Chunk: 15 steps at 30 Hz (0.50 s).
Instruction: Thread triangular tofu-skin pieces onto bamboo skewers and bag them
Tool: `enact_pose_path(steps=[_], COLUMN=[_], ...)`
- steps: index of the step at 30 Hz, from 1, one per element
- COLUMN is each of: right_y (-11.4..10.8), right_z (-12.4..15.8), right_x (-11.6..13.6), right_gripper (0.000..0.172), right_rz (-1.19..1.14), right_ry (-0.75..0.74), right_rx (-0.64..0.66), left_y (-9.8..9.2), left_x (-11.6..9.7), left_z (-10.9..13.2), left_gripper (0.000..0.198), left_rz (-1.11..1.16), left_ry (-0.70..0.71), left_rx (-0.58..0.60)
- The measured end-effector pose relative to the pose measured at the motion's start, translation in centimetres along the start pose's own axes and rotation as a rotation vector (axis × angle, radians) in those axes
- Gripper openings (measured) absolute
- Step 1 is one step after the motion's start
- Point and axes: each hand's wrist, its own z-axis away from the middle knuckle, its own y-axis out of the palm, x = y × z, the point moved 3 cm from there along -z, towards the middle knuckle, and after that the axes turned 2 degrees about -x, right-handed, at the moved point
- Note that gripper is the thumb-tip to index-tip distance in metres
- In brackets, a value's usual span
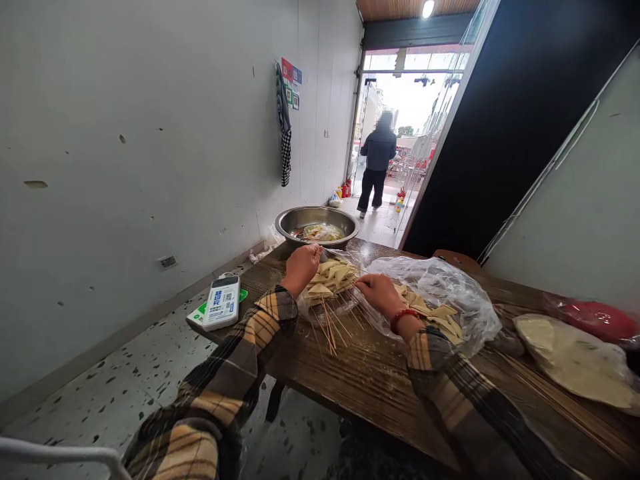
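My left hand (303, 268) is closed at the far side of a pile of skewered pale folded pieces (331, 276), its fingertips pinched near a clear plastic bag; what they grip is too small to make out. Thin wooden sticks (330, 327) point from the pile toward me. To the right, my right hand (379, 293) has its thumb and fingers pressed together at the pile's right edge, by thin sticks. Beside it, more pale folded pieces (440, 315) lie on a crumpled clear plastic bag (465, 293).
A metal basin (354, 230) stands at the wooden table's (360, 373) far end. At left lies a white boxy device (223, 303). Bagged pale sheets (575, 360), long sticks (565, 400) and a red item (600, 320) are at right. A person (379, 163) stands at the doorway.
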Motion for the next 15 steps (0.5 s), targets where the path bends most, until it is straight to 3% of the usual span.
enact_pose_path(steps=[3,6,12,15], right_y=[2.0,2.5,-1.0,-1.7], right_z=[-0.4,-0.4,-2.8,-5.0], right_x=[1.0,1.6,0.0,-0.7], right_gripper=[0.029,0.025,0.032,0.035], right_rz=[0.005,0.006,0.028,0.076], right_ry=[-0.005,-0.060,-0.111,-0.093], right_rx=[0.008,0.053,0.029,0.015], left_y=[-0.1,0.0,0.3,0.4], left_x=[-0.1,0.1,0.9,1.1], left_z=[0.2,0.6,1.4,1.8], left_gripper=[0.045,0.043,0.034,0.033], left_rz=[0.001,0.007,0.074,0.117], left_ry=[-0.015,0.005,0.096,0.116], left_rx=[0.019,0.034,0.028,0.008])
